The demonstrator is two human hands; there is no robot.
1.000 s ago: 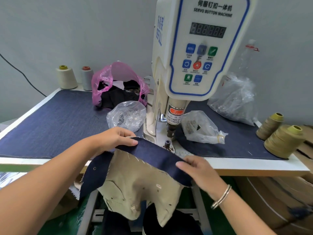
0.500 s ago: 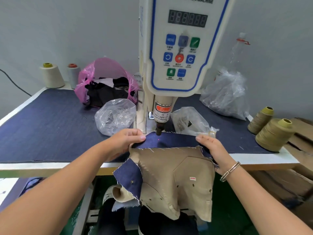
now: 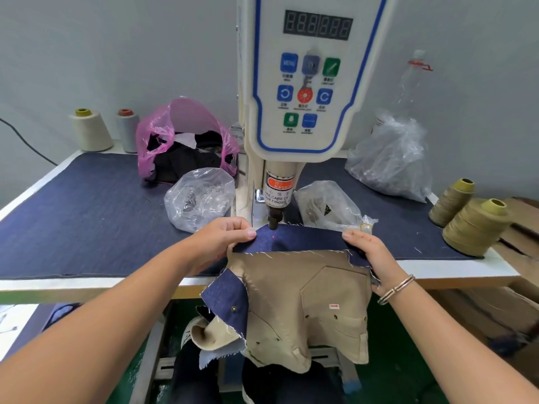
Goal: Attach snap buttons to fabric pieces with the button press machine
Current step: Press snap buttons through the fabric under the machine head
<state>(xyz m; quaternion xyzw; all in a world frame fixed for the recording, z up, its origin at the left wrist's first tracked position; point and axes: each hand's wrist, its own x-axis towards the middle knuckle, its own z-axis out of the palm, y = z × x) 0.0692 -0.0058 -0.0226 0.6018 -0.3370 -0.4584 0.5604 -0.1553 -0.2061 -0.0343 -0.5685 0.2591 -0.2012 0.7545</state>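
Fingers of left hand (image 3: 224,237) and right hand (image 3: 369,249) pinch the fabric piece (image 3: 297,281) taut under the press head (image 3: 273,221) at the tabletop's front edge.

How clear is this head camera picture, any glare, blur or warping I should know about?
Head view: even, soft light with faint shadows; wide-angle warp bows the table edge and stretches both forearms; the button press machine panel's small labels are too blurred to read; mild glare on the clear plastic bags; the red laser dot shows sharply on the navy fabric between the left hand and right hand.
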